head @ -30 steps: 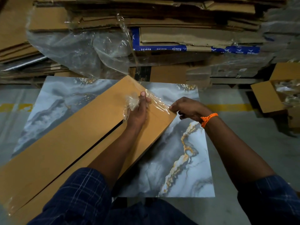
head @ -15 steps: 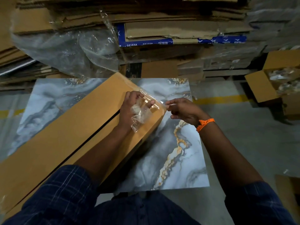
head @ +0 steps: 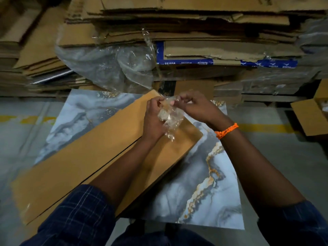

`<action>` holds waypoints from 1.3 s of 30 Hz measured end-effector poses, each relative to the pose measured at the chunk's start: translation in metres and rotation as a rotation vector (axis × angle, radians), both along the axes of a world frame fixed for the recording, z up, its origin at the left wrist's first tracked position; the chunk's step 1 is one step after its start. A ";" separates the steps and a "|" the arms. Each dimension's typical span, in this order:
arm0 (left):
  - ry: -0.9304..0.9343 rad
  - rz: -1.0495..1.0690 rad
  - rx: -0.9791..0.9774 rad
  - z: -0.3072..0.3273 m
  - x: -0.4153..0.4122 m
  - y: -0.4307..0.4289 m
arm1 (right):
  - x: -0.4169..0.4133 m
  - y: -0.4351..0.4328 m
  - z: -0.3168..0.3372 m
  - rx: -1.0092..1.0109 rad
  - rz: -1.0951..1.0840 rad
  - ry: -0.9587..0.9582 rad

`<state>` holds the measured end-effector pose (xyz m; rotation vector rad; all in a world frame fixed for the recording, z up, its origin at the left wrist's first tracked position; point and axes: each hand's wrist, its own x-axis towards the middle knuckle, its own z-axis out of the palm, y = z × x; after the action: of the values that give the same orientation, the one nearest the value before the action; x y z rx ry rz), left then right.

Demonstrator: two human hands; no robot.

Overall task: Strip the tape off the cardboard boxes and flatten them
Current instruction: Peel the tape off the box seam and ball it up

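Note:
A long flattened brown cardboard box point(head: 85, 166) lies diagonally across a marble-patterned tile point(head: 209, 189) on the floor. Above its far end, both hands hold a crumpled wad of clear tape point(head: 169, 117). My left hand point(head: 153, 118) cups the wad from the left, its fingers pinching the top. My right hand point(head: 193, 105), with an orange band at the wrist, pinches the wad's top from the right. The tape is off the box and hangs between the palms.
A tall stack of flattened cardboard point(head: 186, 32) fills the back, with clear plastic sheeting point(head: 113, 68) draped over its front. An open box point(head: 312, 116) sits on the floor at the right. A yellow line point(head: 266, 127) crosses the grey floor.
The tape strip stretched from the box's end has come free and been bunched into a wad; both hands rose and came together over it.

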<state>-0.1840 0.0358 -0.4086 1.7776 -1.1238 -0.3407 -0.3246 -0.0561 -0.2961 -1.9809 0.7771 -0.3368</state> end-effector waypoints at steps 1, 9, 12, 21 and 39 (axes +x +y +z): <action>0.020 -0.004 0.053 0.003 0.010 -0.006 | 0.013 0.003 0.002 -0.087 0.042 -0.037; 0.380 0.115 0.108 0.057 0.096 -0.065 | 0.036 -0.008 -0.030 0.141 -0.288 -0.175; 0.493 0.174 0.204 0.074 0.121 -0.078 | 0.026 -0.004 -0.087 -0.163 -0.126 0.326; 0.740 0.129 0.301 0.040 0.131 -0.091 | 0.039 -0.006 -0.116 -0.708 0.248 0.340; 0.703 -0.226 0.410 0.099 0.213 -0.046 | 0.074 0.023 -0.092 -0.401 -0.113 0.251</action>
<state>0.0292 -0.0099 -0.3100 1.6496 -0.7648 -1.2962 -0.2510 -0.0327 -0.3882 -2.3915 1.0481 -0.3334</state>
